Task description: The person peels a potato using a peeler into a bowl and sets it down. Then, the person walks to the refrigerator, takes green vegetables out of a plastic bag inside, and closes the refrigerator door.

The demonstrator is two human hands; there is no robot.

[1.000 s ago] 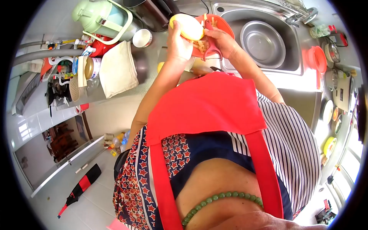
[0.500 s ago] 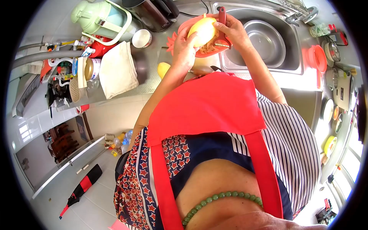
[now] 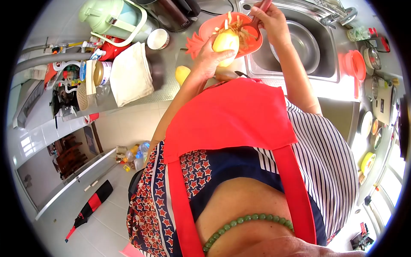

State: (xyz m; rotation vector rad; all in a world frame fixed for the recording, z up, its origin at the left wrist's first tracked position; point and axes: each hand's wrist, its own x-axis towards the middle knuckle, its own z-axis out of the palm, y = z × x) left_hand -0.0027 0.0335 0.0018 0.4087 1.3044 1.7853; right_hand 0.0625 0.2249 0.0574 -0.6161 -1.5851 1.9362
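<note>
My left hand (image 3: 208, 59) is wrapped round a peeled yellow potato (image 3: 226, 44) above the near edge of a red basin (image 3: 208, 28). Strips of peel (image 3: 245, 38) lie in the basin. In my right hand (image 3: 272, 21) is a red peeler (image 3: 256, 20), its handle pointing up and away and its head over the peel. Another yellow potato (image 3: 183, 74) rests on the counter beside my left wrist.
The steel sink (image 3: 334, 64) holds a metal bowl (image 3: 297, 47) on the right. To the left stand a paper cup (image 3: 158, 39), a green thermos (image 3: 100, 19), a dark kettle (image 3: 165, 15) and a folded cloth (image 3: 131, 75). A red strainer (image 3: 354, 64) lies right of the sink.
The potato in my left hand has moved down toward me and stands more upright. My right hand has come away from it, up and to the right, with the peeler.
</note>
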